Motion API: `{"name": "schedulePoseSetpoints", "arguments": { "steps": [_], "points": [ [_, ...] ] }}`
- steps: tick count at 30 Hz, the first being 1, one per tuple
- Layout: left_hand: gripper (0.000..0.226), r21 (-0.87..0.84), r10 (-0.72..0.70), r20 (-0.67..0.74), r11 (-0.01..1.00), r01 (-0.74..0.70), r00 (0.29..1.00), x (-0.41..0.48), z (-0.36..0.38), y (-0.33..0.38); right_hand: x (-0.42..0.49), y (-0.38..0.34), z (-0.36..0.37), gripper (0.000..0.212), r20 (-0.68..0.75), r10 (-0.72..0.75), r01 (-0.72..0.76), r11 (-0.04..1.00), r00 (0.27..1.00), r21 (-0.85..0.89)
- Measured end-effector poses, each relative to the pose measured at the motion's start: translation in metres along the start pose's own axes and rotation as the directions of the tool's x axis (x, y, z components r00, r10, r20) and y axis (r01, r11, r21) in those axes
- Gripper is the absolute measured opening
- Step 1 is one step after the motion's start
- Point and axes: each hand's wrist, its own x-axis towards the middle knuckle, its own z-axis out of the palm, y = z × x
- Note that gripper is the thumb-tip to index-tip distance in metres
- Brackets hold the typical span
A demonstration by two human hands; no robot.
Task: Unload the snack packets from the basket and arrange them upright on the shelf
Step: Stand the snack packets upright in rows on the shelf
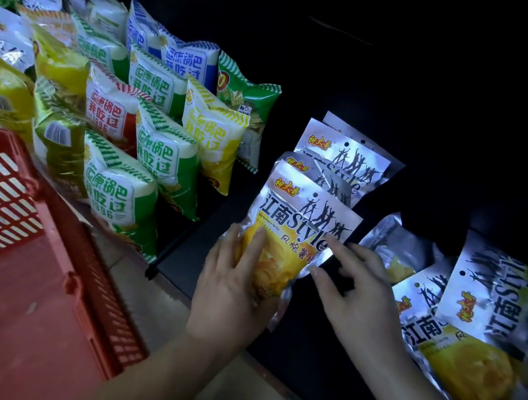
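While our left hand (pixel 228 296) is wrapped round the lower half of a silver and yellow packet (pixel 299 225), one digit laid across its yellow front, our right hand (pixel 361 295) sits just to the right of it with fingers spread and loose, holding nothing. Its fingertips reach the packet's right edge. The dark shelf behind makes it hard to say, but they seem to touch the foil there rather than grip it.

We hold the packet front face towards us, and its long axis runs from our left palm up and away, with the sealed top leaning slightly to the right. Straight along that line, just behind the top edge, stands the row of matching packets (pixel 340 156), upright and overlapping one another on the shelf (pixel 180 256). So we judge that the coming move is short. We push the packet away from us along its own length, set its base down in front of the row, and use the free right hand to square its edge.

Further right, the loose packets (pixel 486 299) of the same kind lie flat or slumped in a heap on the shelf. They are near our right hand and well apart from our left, so the right hand is the one placed to fetch the next.

To the left, the green and white packets (pixel 161 151) already stand in ranks, and the red basket (pixel 2 142) beside us shows a bare floor in the part we can see.
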Motion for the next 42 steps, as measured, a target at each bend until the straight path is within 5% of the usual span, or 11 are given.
{"name": "schedulePoseSetpoints", "arguments": {
  "steps": [5, 10, 16, 27, 31, 35, 38, 42],
  "points": [
    [0.065, -0.066, 0.089, -0.119, 0.993, -0.097, 0.989, -0.023, -0.004, 0.014, -0.011, -0.006, -0.011, 0.042, -0.011, 0.010, -0.011, 0.996, 1.000, -0.085],
    [0.059, -0.293, 0.008, 0.147, 0.955, 0.036, 0.989, -0.053, 0.004, 0.034, -0.021, -0.025, -0.022, 0.012, 0.155, 0.128, -0.120, 0.991, 0.980, -0.058],
    [0.055, -0.499, -0.062, 0.325, 0.837, 0.227, 0.944, -0.054, 0.001, 0.065, -0.025, -0.059, -0.069, 0.007, 0.381, 0.243, -0.150, 0.955, 0.892, -0.256],
    [0.046, -0.465, 0.074, 0.560, 0.852, 0.239, 0.825, -0.036, -0.059, 0.182, -0.063, -0.052, -0.221, 0.015, 0.271, 0.452, -0.372, 0.878, 0.850, -0.300],
    [0.035, -0.401, 0.060, 0.696, 0.859, 0.317, 0.716, -0.029, -0.079, 0.244, -0.100, -0.015, -0.262, 0.006, 0.026, 0.468, -0.461, 0.877, 0.883, -0.136],
    [0.023, -0.392, 0.020, 0.704, 0.845, 0.364, 0.710, -0.056, -0.052, 0.280, -0.140, 0.025, -0.285, 0.018, -0.028, 0.518, -0.510, 0.828, 0.855, -0.233],
    [0.023, -0.435, 0.016, 0.693, 0.806, 0.401, 0.721, -0.084, -0.015, 0.301, -0.151, 0.040, -0.304, 0.027, -0.099, 0.553, -0.559, 0.827, 0.828, -0.056],
    [0.035, -0.431, 0.005, 0.680, 0.812, 0.394, 0.733, -0.096, 0.020, 0.313, -0.156, 0.045, -0.313, 0.036, 0.009, 0.516, -0.515, 0.856, 0.857, -0.042]
  ]
}}
